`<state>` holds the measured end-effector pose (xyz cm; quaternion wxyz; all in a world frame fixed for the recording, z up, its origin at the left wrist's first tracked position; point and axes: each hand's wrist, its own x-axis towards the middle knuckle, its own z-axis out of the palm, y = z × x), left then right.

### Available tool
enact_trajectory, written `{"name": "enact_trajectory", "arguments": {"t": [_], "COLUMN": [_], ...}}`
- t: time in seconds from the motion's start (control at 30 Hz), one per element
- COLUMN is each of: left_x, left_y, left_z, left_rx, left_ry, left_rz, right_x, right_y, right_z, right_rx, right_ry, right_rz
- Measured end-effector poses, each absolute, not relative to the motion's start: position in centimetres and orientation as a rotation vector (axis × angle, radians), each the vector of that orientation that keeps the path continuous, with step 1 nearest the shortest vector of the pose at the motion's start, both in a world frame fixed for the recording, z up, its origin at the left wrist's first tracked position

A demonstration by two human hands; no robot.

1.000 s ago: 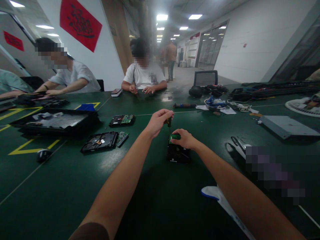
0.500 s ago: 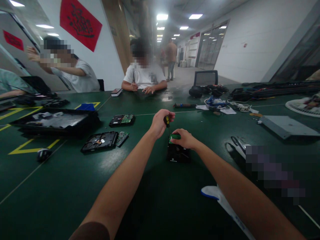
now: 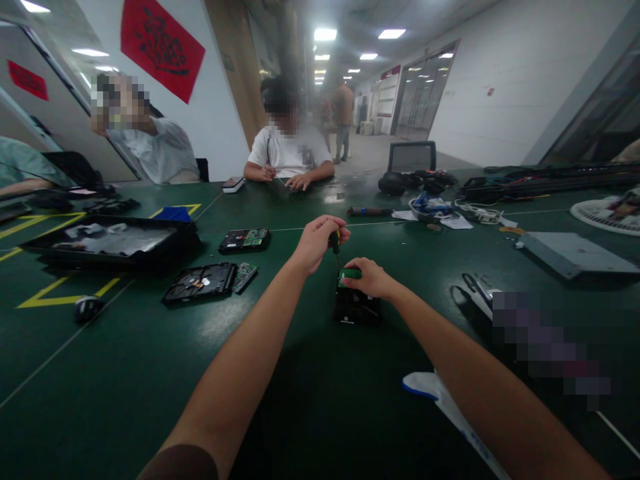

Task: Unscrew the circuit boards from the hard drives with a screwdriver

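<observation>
A black hard drive [image 3: 356, 310] lies on the green table straight ahead, with a green circuit board [image 3: 351, 273] at its far end. My left hand [image 3: 320, 243] is closed round a black and yellow screwdriver [image 3: 335, 241], held steeply with its shaft pointing down at the board. Whether the tip sits in a screw is too small to tell. My right hand [image 3: 367, 277] rests over the drive's far right side, its thumb and fingers gripping the board and drive edge.
To the left lie another hard drive [image 3: 200, 283], a loose circuit board [image 3: 245, 277], a drive with its board showing [image 3: 244, 240] and a black tray [image 3: 115, 243]. A grey metal case [image 3: 583, 253] and a white-and-blue item [image 3: 421, 384] are on the right. A person [image 3: 290, 150] sits opposite.
My left hand has shifted very slightly and turned a little on the screwdriver. My right hand and the drive stay in place. At far left, a person's raised arms have moved in front of the head.
</observation>
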<state>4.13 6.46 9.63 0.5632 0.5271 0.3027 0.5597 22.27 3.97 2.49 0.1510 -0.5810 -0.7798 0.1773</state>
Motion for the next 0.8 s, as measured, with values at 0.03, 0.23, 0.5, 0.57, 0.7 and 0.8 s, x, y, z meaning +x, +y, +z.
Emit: {"name": "enact_trajectory", "arguments": {"t": [0.03,0.23,0.5,0.57,0.7,0.8], "left_x": [4.4,6.0,5.6,5.2,4.5,3.9], "left_y": [6.5,6.5,6.5,6.5,6.5,6.5], "left_z": [9.4,8.4,8.2,8.5,9.3,9.7], "left_rx": [1.216,1.200,1.263,1.338,1.493,1.533], "left_ry": [0.671,0.643,0.753,0.799,0.828,0.823], "left_rz": [1.325,1.416,1.396,1.359,1.338,1.322], "right_x": [22.3,22.2,22.2,22.2,22.2,22.2], "right_y": [4.0,4.0,3.9,4.0,4.1,4.1], "right_z": [2.5,2.4,2.3,2.3,2.4,2.4], "right_rx": [-1.671,-1.675,-1.655,-1.663,-1.679,-1.682], "right_ry": [-2.241,-2.248,-2.231,-2.229,-2.230,-2.227], "right_rz": [0.504,0.486,0.496,0.510,0.518,0.524]}}
